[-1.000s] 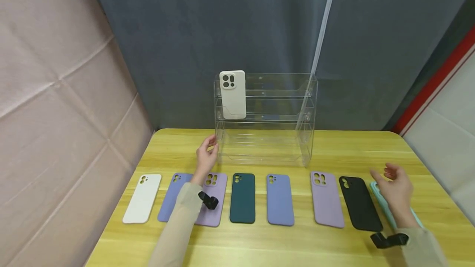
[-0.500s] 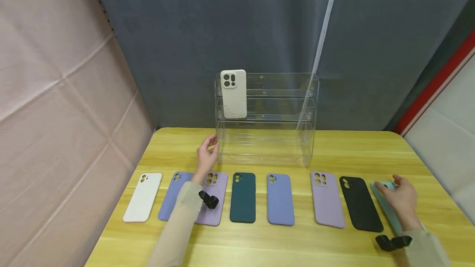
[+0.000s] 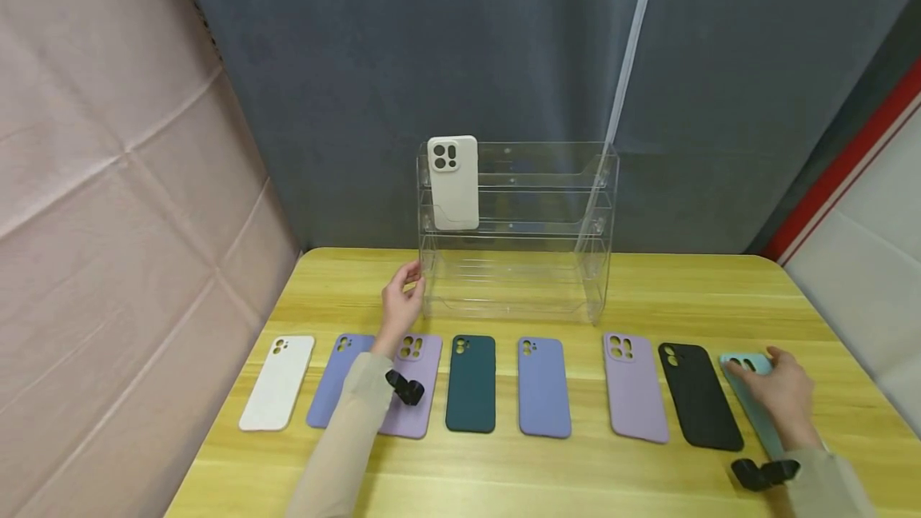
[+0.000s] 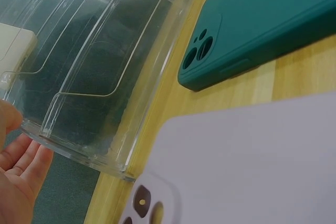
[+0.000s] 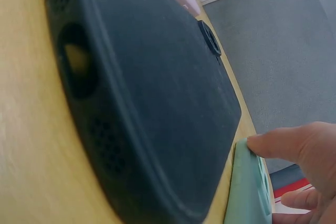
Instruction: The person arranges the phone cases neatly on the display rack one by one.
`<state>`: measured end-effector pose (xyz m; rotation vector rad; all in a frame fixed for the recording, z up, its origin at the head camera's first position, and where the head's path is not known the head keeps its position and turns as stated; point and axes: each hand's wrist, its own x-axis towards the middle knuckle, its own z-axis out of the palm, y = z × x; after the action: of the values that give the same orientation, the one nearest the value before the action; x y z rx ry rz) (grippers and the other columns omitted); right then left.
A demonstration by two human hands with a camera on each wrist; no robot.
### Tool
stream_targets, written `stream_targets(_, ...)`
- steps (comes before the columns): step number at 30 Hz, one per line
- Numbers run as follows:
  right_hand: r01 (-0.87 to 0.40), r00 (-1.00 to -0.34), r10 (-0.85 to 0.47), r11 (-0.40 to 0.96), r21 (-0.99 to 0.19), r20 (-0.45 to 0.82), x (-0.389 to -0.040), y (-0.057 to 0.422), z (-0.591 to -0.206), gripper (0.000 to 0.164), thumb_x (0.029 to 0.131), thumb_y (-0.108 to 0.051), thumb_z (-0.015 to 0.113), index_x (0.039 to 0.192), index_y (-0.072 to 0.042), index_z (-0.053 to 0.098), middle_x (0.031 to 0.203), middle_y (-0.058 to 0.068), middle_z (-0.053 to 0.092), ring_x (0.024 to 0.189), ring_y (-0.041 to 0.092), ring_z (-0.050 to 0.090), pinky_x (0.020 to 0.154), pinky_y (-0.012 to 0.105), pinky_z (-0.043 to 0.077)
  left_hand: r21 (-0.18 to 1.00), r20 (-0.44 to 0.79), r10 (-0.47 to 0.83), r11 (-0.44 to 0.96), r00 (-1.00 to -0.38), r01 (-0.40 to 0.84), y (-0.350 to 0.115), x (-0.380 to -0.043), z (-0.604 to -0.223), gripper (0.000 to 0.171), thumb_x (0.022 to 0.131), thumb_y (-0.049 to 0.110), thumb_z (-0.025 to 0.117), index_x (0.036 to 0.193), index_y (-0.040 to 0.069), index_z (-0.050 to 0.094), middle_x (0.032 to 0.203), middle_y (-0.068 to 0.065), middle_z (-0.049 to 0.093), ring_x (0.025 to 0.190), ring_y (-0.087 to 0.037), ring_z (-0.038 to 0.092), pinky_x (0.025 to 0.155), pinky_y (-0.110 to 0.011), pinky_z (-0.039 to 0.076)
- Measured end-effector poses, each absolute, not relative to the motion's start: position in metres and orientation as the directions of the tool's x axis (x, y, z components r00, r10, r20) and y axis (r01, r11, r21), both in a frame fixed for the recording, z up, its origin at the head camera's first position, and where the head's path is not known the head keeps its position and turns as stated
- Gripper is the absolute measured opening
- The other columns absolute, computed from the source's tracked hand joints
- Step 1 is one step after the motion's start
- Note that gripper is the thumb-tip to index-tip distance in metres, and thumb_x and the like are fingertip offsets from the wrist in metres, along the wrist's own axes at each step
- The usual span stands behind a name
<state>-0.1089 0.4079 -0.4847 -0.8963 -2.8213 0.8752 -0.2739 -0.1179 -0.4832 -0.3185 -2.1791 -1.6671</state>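
At the left side of a clear tiered display rack (image 3: 518,310), my left hand (image 3: 400,306) holds the side panel's edge; in the left wrist view the thumb lies on one face and the fingers (image 4: 37,166) on the other. A white phone case (image 3: 455,190) leans in an upper tier. My right hand (image 3: 784,394) grips a mint-green phone case (image 3: 755,410) across its width near the camera holes, thumb on its left edge. The case lies on the table, partly hidden by the hand. Just left of it lies a black phone case (image 3: 698,396).
Along the table (image 3: 475,478) lie a white case (image 3: 277,384), a blue-violet case (image 3: 334,378), a lilac case (image 3: 415,402) partly under the left forearm, a dark green case (image 3: 471,384), another blue-violet case (image 3: 544,387) and another lilac case (image 3: 635,387). A grey curtain (image 3: 360,102) hangs behind.
My right hand has come down from above onto the mint-green phone case, and its thumb and fingers now take hold of it. The left hand stays at the rack.
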Motion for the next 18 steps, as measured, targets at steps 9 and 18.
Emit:
stream_targets(9, 0.514, -0.841, 0.527, 0.712, -0.477, -0.119, -0.1103, 0.4098, -0.4843, 0.093, 0.084, -0.042, 0.064, 0.137, 0.02, 0.021, 0.126, 0.046, 0.033, 0.108, 0.057, 0.038, 0.085, 0.062, 0.039, 0.869, 0.441, -0.052, 0.274, -0.896, 0.411, -0.1183, -0.2747, -0.4857, 0.031, 0.089, -0.004, 0.057, 0.12, -0.006, 0.057, 0.112, -0.023, 0.06, 0.103, -0.036, 0.058, 0.085, -0.043, 0.053)
stream_targets(18, 0.511, -0.841, 0.533, 0.733, -0.449, -0.087, -0.1108, 0.4127, -0.4859, 0.093, 0.08, -0.045, 0.067, 0.135, 0.018, 0.027, 0.121, 0.044, 0.039, 0.097, 0.054, 0.046, 0.07, 0.054, 0.044, 0.88, 0.407, -0.053, 0.29, -0.912, 0.377, -0.118, -0.2741, -0.4853, 0.031, 0.091, 0.0, 0.056, 0.122, -0.003, 0.057, 0.113, -0.02, 0.06, 0.105, -0.033, 0.057, 0.086, -0.042, 0.053)
